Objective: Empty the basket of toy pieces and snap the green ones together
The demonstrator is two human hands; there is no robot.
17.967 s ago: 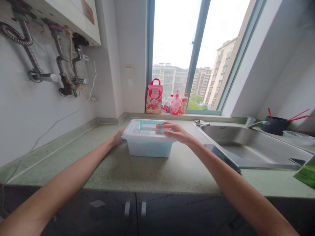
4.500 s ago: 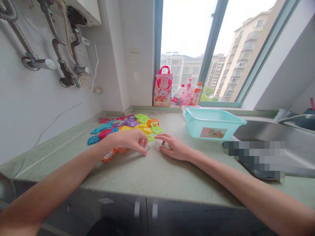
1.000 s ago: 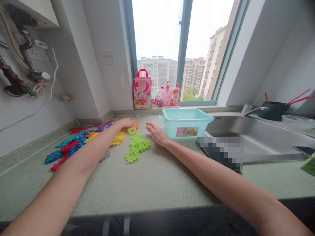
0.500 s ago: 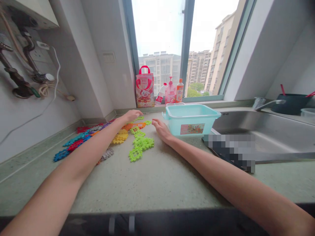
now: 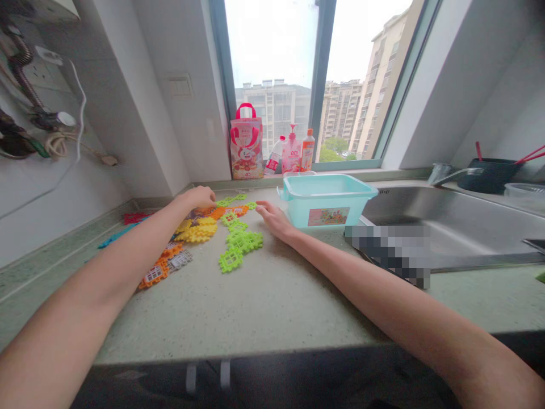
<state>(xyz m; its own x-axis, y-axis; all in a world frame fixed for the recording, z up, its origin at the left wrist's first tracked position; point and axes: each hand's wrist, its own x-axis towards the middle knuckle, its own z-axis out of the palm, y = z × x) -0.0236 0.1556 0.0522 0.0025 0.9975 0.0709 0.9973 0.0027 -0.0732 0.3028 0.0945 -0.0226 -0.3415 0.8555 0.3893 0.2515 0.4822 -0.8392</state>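
Plastic gear-edged tiles (image 5: 196,230) lie scattered on the speckled stone counter (image 5: 255,307), orange and yellow at left, lime at centre. Left hand (image 5: 198,197) sits past the yellow tiles, fingers pressed together and curled; any pinch is hidden. Right hand (image 5: 272,217), fingers slightly spread, rests between the lime tiles (image 5: 240,243) and the smooth teal plastic bin (image 5: 326,200).

The toy pieces (image 5: 240,243) are matt plastic, and the turquoise tub (image 5: 323,216) is smooth, a little glossy plastic. The surface (image 5: 272,307) looks like speckled stone, slightly rough, and the sink (image 5: 447,213) is shiny steel.
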